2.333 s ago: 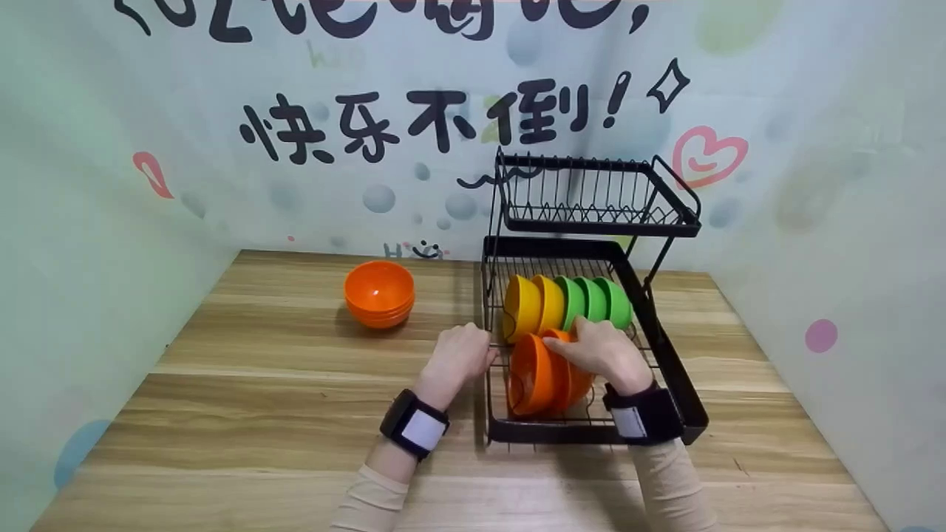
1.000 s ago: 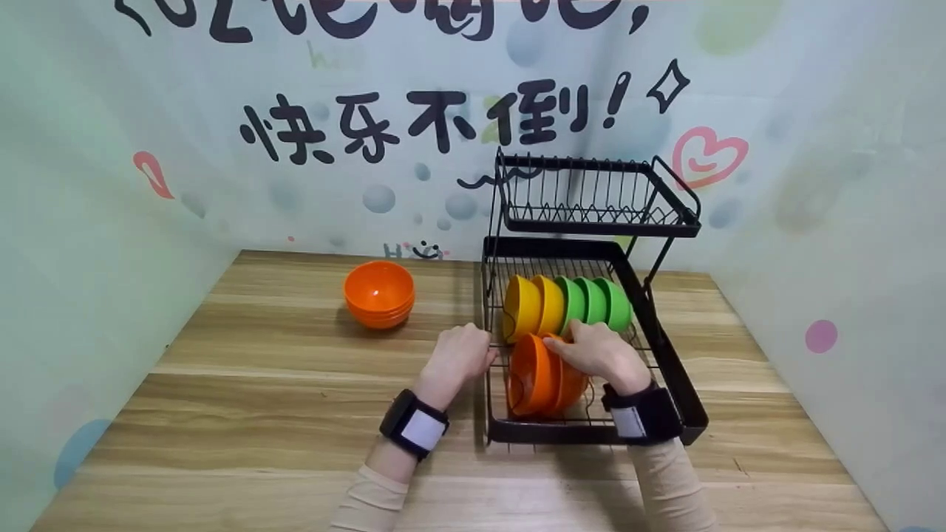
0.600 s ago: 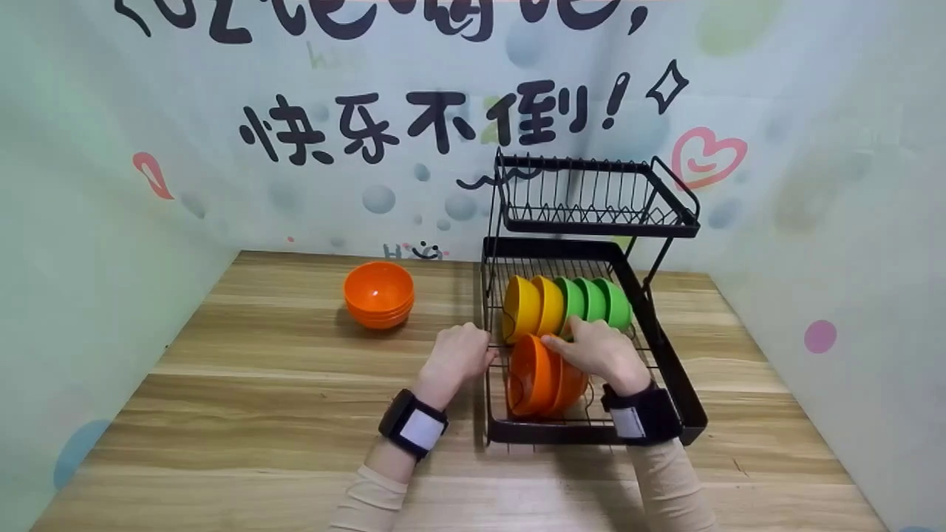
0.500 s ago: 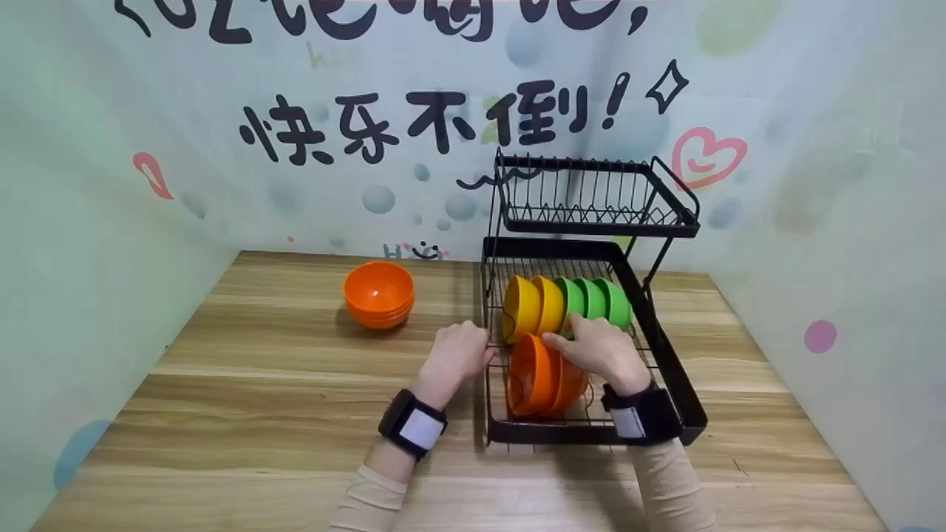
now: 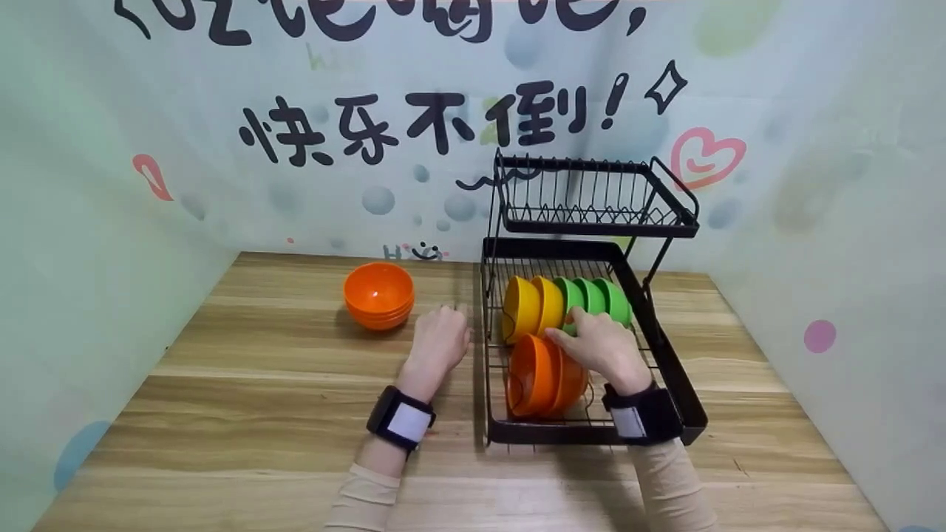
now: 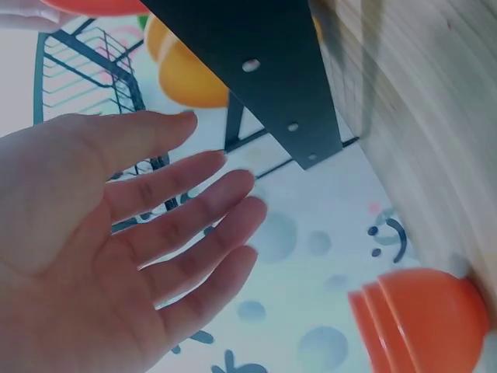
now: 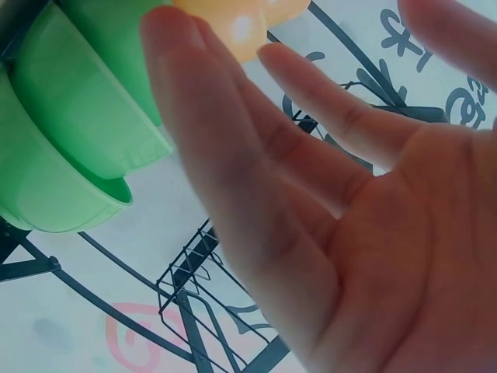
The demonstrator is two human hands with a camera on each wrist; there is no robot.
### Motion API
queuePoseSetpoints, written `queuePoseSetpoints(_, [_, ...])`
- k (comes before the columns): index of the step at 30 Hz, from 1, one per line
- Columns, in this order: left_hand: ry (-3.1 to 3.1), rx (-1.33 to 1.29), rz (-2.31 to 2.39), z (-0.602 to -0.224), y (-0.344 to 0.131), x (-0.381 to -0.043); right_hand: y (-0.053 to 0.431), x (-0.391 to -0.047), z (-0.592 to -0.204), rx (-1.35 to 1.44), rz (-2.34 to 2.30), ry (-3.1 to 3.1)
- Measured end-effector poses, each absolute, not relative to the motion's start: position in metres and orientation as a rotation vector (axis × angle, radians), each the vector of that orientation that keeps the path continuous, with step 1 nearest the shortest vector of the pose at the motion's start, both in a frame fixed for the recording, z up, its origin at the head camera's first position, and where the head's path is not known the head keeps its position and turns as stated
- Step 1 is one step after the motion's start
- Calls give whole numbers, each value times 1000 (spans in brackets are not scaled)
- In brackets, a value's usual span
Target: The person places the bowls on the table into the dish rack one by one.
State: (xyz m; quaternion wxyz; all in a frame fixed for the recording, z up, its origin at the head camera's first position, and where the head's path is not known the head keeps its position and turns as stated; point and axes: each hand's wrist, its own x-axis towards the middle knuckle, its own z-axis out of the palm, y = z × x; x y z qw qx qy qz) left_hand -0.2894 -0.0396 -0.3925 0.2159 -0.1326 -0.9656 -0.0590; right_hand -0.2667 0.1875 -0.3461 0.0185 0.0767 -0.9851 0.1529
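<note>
My left hand (image 5: 441,343) is over the table, left of the black dish rack (image 5: 591,431) and apart from it. In the left wrist view its fingers (image 6: 194,214) are spread, loosely bent and hold nothing. My right hand (image 5: 602,347) hovers over the rack's lower tier, above two orange bowls (image 5: 531,377) standing on edge. Its fingers (image 7: 233,171) look extended with nothing between them; I cannot tell whether the thumb touches an orange rim. Behind them a row of yellow bowls (image 5: 523,310) and green bowls (image 5: 617,303) stands on edge.
A stack of orange bowls (image 5: 378,292) sits on the wooden table (image 5: 259,414), left of the rack. The rack's upper tier (image 5: 602,225) overhangs the back of the lower one. A printed wall sheet (image 5: 332,207) closes off the back.
My left hand has left the rack's left side and moved left, toward the orange stack. My right hand has risen slightly. The two orange bowls in the rack have stayed put over the last half second.
</note>
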Motion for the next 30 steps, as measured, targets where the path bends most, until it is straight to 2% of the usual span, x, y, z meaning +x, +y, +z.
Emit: queuePoseSetpoints(30, [-2433,-143,-199,-419,-97,-316,188,-267,-344,240,507,-3009])
